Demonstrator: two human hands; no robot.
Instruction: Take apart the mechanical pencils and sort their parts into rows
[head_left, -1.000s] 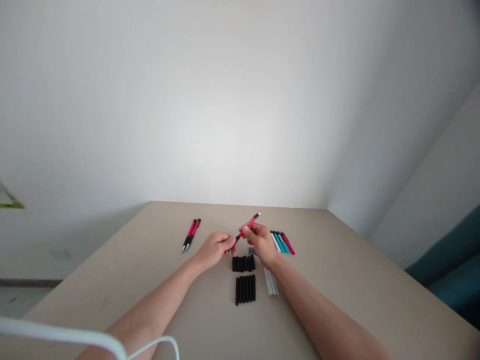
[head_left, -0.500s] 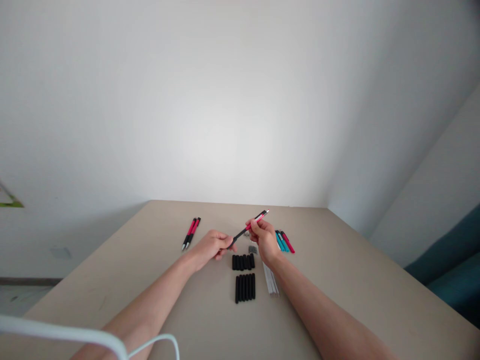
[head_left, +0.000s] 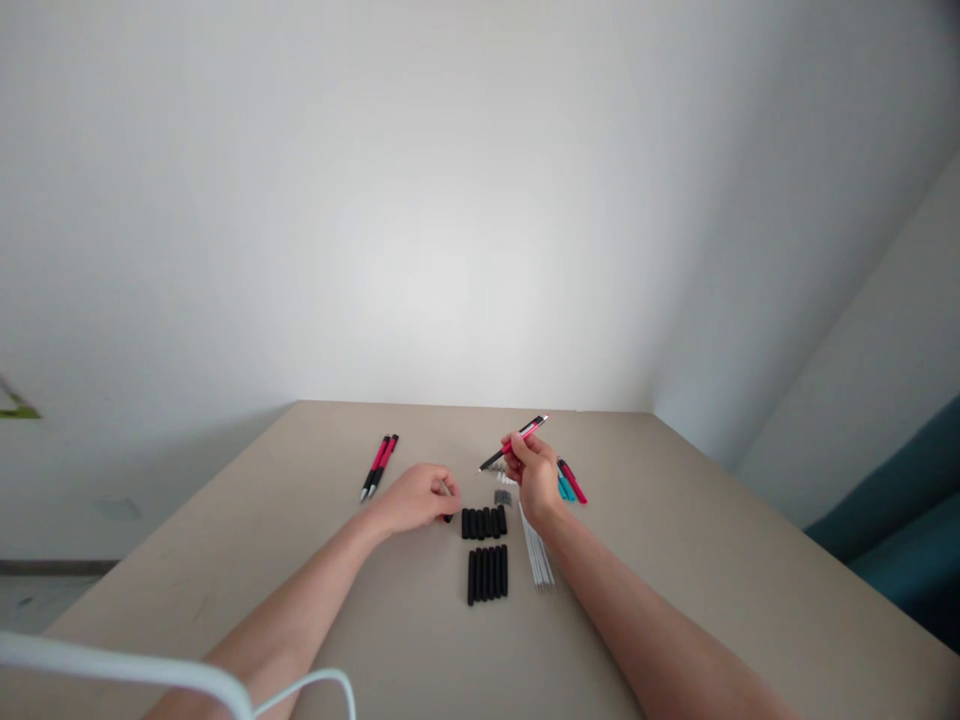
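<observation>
Pen (head_left: 529, 430) is now gripped by the right hand (head_left: 538, 476) alone, two-handed work paused; the left hand (head_left: 417, 497), beside short black tubes (head_left: 484, 523), apparently pinches a dark piece (head_left: 448, 518).

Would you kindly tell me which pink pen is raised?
The one in the right hand; the two pens at left and the pink barrel at right lie on the table.
</observation>
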